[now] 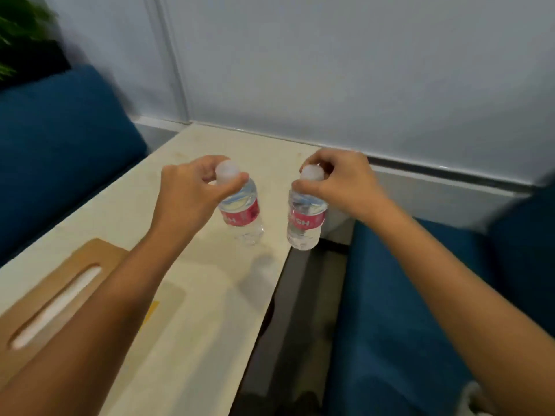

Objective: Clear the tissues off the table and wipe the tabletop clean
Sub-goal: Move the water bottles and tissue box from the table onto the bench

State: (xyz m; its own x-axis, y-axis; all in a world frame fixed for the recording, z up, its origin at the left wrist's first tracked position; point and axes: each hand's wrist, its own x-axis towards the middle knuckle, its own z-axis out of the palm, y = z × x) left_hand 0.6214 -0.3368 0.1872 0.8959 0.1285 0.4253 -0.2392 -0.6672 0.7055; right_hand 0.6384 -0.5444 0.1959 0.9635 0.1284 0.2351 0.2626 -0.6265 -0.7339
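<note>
Pinching left bottle (243, 213) by its cap with left hand (192, 187), right bottle (304, 225) likewise with right hand (341, 183), at 12 o'clock over the table (210, 325). At 8 o'clock on the tabletop, partly behind the left forearm: tissue box (45, 295). Blue seat (390, 310) at 3 o'clock.

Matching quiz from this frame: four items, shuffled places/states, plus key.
Items
1. left hand
2. right hand
3. tissue box
4. plant

Place or state
A. top-left corner of the view
B. grips the cap of the upright bottle
C. flat on the table, near left
D. grips the cap of the tilted bottle

Pairs: 1-D, 2-B, 3-C, 4-A
</note>
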